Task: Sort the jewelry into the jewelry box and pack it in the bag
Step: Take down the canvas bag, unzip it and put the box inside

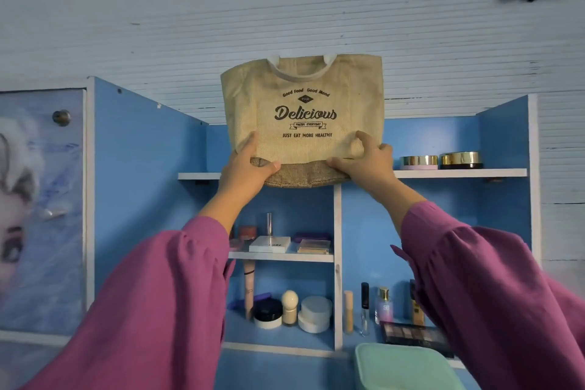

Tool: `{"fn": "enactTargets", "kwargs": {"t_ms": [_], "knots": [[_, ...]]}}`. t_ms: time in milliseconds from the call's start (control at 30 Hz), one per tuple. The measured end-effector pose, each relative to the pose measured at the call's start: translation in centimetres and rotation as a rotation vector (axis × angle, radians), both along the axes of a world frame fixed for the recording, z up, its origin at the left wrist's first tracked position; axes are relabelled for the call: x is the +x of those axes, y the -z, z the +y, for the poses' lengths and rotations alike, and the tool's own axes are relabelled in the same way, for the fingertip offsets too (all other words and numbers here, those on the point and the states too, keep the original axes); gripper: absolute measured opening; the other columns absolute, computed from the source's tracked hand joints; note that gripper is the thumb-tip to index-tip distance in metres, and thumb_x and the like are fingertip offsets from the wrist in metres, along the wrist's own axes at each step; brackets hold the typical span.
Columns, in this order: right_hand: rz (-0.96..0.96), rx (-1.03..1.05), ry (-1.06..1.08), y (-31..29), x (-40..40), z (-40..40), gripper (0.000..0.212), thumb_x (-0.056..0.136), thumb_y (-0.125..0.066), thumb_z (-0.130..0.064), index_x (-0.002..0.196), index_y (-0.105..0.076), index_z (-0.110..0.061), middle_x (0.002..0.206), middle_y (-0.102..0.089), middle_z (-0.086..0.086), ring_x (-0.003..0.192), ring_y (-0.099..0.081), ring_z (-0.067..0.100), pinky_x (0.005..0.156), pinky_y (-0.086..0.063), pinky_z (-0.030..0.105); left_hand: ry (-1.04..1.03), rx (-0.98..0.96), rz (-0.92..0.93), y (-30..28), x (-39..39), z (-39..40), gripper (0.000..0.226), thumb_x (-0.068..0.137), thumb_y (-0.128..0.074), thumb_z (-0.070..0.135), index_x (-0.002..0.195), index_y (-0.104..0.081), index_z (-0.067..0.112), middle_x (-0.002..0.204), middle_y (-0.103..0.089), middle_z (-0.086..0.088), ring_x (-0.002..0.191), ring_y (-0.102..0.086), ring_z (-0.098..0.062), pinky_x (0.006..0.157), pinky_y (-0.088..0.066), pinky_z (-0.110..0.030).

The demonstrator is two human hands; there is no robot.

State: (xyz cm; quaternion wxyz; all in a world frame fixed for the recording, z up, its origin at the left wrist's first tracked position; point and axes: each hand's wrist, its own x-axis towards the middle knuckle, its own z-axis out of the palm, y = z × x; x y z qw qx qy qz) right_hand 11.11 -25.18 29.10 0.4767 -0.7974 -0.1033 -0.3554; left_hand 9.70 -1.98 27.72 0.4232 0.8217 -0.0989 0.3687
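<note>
A tan jute bag printed "Delicious", with white handles, stands upright at the top shelf of a blue cabinet. My left hand grips its lower left corner. My right hand grips its lower right corner. Both arms in purple sleeves reach up to it. A mint-green box, closed, sits at the bottom edge of the view, right of centre. No loose jewelry shows.
Two gold-lidded jars stand on the top shelf to the right of the bag. Palettes lie on the middle shelf; bottles, a sponge and round compacts crowd the lower shelf. A cabinet door with a knob hangs at the left.
</note>
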Motion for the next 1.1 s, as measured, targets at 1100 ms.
{"fn": "enactTargets", "kwargs": {"t_ms": [1100], "knots": [[0.272, 0.244, -0.34, 23.6, -14.3, -1.1, 0.093, 0.078, -0.064, 0.009, 0.145, -0.019, -0.039, 0.114, -0.05, 0.007, 0.08, -0.06, 0.018, 0.061, -0.053, 0.028, 0.12, -0.045, 0.164, 26.4, -16.0, 4.8, 0.097, 0.075, -0.077, 0.026, 0.146, -0.014, 0.044, 0.152, -0.017, 0.021, 0.138, -0.019, 0.006, 0.106, -0.016, -0.006]]}}
